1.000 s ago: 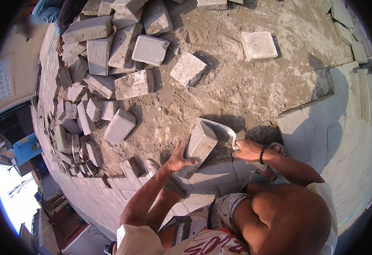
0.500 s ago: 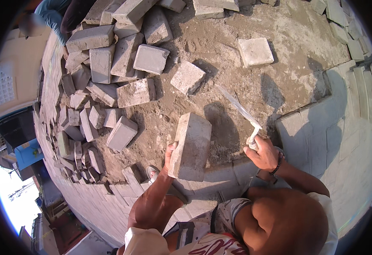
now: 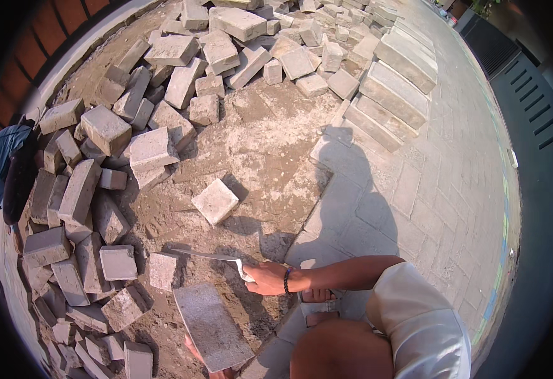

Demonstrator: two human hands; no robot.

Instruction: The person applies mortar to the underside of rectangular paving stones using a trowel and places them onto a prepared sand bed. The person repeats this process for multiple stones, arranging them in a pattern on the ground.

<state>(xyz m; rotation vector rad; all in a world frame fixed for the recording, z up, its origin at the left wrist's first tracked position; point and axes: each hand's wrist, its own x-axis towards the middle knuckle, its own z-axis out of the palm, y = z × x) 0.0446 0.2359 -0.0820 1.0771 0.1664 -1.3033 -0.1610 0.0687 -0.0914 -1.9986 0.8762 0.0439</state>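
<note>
My left hand (image 3: 192, 348), mostly hidden, is closed around the edge of a grey paving block (image 3: 213, 325). The block is held tilted above the dirt, its broad face showing. My right hand (image 3: 265, 278) grips the pale handle of a trowel (image 3: 210, 255), whose thin blade points left and appears nearly edge-on. Beyond the held block, close to the blade, lies a small block piece (image 3: 163, 271). Farther out, a squarish block (image 3: 215, 201) sits alone on the sandy dirt (image 3: 261, 145).
A heap of loose blocks (image 3: 105, 129) spreads along the left and far side. Laid paving (image 3: 409, 183) covers the right, with a stepped edge near my right arm. Long kerb-like blocks (image 3: 393, 95) stand stacked at the far right. Part of another person (image 3: 8, 161) shows at far left.
My view has turned to the right, showing more laid paving. The held block now shows its broad face, and the trowel blade points left, closer to the block.
</note>
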